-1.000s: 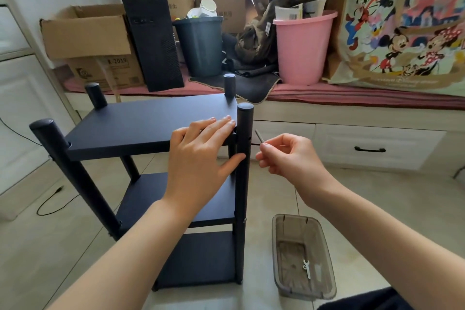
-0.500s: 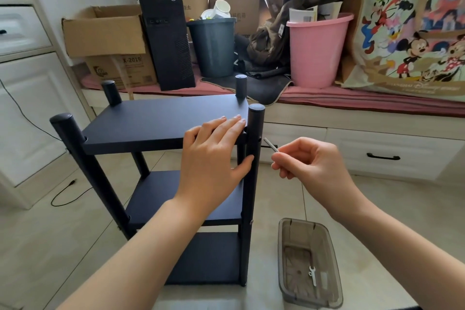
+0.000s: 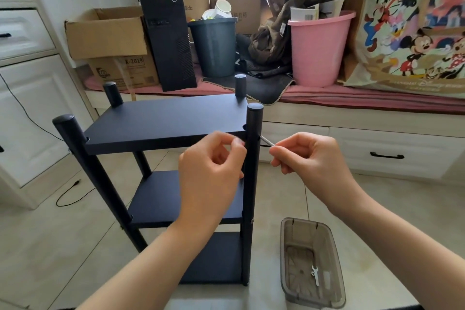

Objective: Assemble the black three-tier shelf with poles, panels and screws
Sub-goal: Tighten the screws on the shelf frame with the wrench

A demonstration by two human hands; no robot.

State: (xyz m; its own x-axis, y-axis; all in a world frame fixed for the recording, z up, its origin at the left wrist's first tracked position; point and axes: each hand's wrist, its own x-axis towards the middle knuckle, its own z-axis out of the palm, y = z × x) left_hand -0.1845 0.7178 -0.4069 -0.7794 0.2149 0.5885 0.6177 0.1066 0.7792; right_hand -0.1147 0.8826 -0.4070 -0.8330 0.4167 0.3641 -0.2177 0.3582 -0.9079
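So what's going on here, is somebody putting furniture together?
Yes. A person is assembling a black three-tier shelf standing on the tiled floor; all three panels already sit between the four poles. The right hand pinches a thin metal tool angled at the side of the near right pole, level with the top panel. The left hand, fingers curled, is at that same corner. A clear plastic tray beside the shelf holds a small white wrench.

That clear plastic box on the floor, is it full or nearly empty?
Nearly empty. Through the open top of the plastic box only a small white wrench shows on its bottom; the rest of the bottom looks bare.
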